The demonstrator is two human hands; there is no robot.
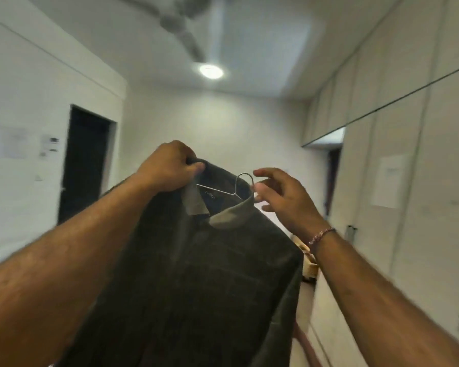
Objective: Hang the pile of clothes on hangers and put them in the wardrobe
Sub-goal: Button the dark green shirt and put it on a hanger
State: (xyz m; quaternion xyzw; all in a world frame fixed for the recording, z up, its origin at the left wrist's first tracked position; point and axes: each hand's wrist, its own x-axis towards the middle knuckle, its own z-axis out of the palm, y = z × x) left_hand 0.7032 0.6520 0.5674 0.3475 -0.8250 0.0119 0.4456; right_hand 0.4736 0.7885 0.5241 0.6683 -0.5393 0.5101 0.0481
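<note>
From my remote station I record a dark shirt (196,274) held up at chest height in the centre of the head view, front facing the camera, its pale-lined collar (223,215) spread open. A thin wire hanger (232,190) sits inside the neck opening, its hook rising above the collar at the right side and one arm running left under the fabric. The left hand (170,168) is closed in a fist around the shirt's left shoulder, fingers curled over the top edge of the cloth; I cannot tell whether the hanger's end lies inside that grasp. The right hand (278,192) is beside the collar and hook with its fingers loosely spread and slightly bent; the fingertips are at the collar edge, but motion blur prevents me from confirming contact, and I see nothing held in it. A thread bracelet (321,237) circles the right wrist. Along the right runs a bank of pale wardrobe doors (408,168). On the left wall I note a dark doorway (85,165). A round ceiling light (211,71) is lit overhead, beside a blurred ceiling fan (178,25).
</note>
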